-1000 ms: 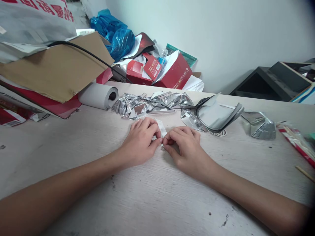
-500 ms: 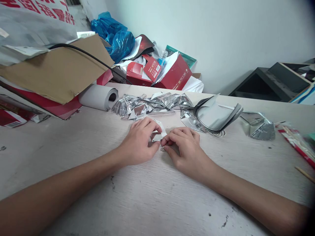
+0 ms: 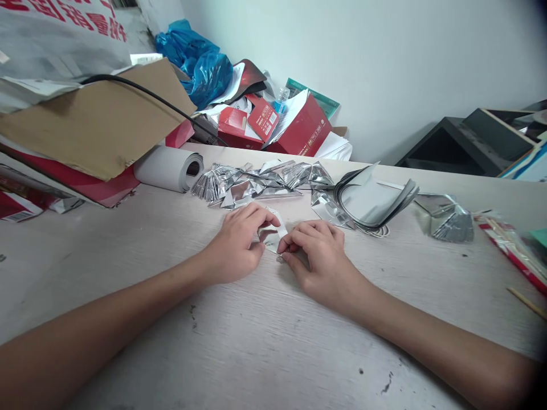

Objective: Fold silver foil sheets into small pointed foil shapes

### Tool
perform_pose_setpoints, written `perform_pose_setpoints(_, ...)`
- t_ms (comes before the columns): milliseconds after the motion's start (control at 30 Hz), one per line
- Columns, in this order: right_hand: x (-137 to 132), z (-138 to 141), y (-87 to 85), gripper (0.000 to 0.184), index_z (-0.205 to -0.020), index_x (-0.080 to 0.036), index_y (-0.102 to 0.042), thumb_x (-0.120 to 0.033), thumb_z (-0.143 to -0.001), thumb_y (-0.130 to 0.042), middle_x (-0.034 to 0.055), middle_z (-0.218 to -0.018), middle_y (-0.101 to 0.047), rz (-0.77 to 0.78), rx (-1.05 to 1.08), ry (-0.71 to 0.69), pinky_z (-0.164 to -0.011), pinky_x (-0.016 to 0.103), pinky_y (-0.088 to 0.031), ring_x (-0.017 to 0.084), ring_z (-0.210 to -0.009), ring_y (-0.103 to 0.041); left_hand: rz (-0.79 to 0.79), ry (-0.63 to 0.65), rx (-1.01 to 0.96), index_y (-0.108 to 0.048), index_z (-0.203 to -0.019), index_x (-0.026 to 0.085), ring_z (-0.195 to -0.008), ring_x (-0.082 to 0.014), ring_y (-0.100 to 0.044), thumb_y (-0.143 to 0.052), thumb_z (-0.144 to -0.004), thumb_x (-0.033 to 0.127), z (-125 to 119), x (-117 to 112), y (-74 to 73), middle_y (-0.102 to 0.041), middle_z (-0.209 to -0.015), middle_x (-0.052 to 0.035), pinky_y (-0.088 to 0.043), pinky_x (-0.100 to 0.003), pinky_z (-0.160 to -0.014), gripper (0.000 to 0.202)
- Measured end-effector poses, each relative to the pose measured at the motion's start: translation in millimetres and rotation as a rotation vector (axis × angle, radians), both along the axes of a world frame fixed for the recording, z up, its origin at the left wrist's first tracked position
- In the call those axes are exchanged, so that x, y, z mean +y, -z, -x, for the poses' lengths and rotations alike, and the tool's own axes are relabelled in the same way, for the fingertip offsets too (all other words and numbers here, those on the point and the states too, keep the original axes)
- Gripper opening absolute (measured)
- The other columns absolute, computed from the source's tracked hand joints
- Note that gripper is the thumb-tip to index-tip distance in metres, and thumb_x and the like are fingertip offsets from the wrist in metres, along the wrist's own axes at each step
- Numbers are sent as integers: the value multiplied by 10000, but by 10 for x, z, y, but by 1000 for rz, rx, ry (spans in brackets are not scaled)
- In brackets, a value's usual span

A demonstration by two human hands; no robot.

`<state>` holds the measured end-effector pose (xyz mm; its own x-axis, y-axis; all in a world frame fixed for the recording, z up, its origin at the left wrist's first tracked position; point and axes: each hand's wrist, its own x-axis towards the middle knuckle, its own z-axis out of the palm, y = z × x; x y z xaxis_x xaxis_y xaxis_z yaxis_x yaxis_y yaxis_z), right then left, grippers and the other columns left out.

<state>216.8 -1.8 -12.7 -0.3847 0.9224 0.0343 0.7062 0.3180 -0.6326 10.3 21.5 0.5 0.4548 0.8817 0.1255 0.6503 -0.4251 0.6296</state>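
A small folded piece of silver foil paper (image 3: 271, 233) lies on the pale wooden table (image 3: 265, 341) between my two hands. My left hand (image 3: 237, 242) pinches its left side with curled fingers. My right hand (image 3: 318, 256) pinches its right corner with thumb and forefinger, the other fingers resting on the table. Just beyond my hands lies a heap of folded silver foil pieces (image 3: 252, 182).
A white paper roll (image 3: 168, 167) lies at the left by a cardboard flap (image 3: 98, 122) with a black cable. Red boxes (image 3: 299, 128) and a blue bag (image 3: 200, 60) crowd the far wall. A stack of curved sheets (image 3: 376, 199), another crumpled foil piece (image 3: 450, 219) and a red packet (image 3: 513, 247) lie right.
My left hand has pulled back a little to the left and the foil piece has opened up between the two hands, showing more of its surface.
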Motion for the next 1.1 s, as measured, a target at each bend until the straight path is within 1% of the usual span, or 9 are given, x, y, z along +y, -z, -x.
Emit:
perform_pose_setpoints(100,-4,0,-1,128,-940,-286,-671,-242,-922,-553,-18,-971,-663,2,-1,0,-1151,492,-207,170,-1157,-495,9,6,-9,-606,-1125,217,-1105,-190,-585,-526,-765,-16,17,14,5,-626,-1176,-25,-421,-409,-1041,436)
perform_pose_setpoints(333,-9,-2,5,134,-937,-259,-687,-233,-924,-555,17,-956,-665,-12,26,-7,-1133,524,-218,192,-1142,-498,35,16,-24,-603,-1102,226,-1116,-204,-587,-476,-717,22,20,18,-24,-634,-1148,-26,-451,-421,-1011,454)
perform_pose_setpoints(533,-6,-2,2,144,-940,-254,-695,-223,-925,-555,30,-956,-670,-25,33,-15,-1127,542,-226,205,-1141,-503,86,18,-56,-600,-1106,232,-1100,-205,-584,-463,-687,32,44,45,-32,-637,-1143,-29,-464,-405,-989,485)
perform_pose_setpoints(633,-6,-13,-1,144,-954,-253,-689,-226,-931,-549,29,-966,-667,-27,25,-22,-1130,538,-223,204,-1149,-499,60,16,-50,-601,-1105,224,-1074,-202,-588,-513,-771,69,37,27,-21,-644,-1138,-30,-453,-407,-1008,379)
perform_pose_setpoints(733,-4,-30,-5,147,-975,-251,-674,-226,-942,-533,27,-991,-664,-42,4,-47,-1138,524,-223,200,-1161,-493,-24,14,44,-605,-1121,225,-1106,-205,-578,-561,-887,144,12,-22,-8,-637,-1170,-31,-394,-433,-1079,252)
perform_pose_setpoints(800,3,-42,-8,159,-981,-251,-664,-216,-950,-511,24,-1010,-664,-59,-16,-75,-1131,500,-240,192,-1160,-492,-54,16,110,-604,-1147,234,-1141,-209,-562,-550,-922,149,-2,-48,-4,-623,-1200,-32,-366,-442,-1095,247)
perform_pose_setpoints(900,21,-66,-12,205,-1043,-280,-665,-215,-967,-486,19,-1042,-660,-124,-57,-138,-1136,484,-248,179,-1139,-504,-64,41,167,-599,-1178,253,-1185,-216,-538,-521,-950,142,-6,-56,-7,-597,-1238,-28,-344,-457,-1099,264)
perform_pose_setpoints(1000,38,-104,-16,285,-1145,-308,-669,-192,-973,-472,30,-1062,-657,-256,-130,-232,-1175,502,-213,168,-1107,-531,-61,64,198,-591,-1199,270,-1212,-234,-517,-502,-971,159,1,-42,-12,-581,-1261,-33,-341,-479,-1094,269)
perform_pose_setpoints(1100,45,-147,-21,324,-1159,-292,-670,-136,-940,-490,34,-1047,-659,-395,-232,-332,-1202,515,-173,162,-1086,-556,-50,74,211,-575,-1227,274,-1209,-245,-511,-483,-979,169,8,-31,-15,-573,-1276,-44,-354,-487,-1080,284)
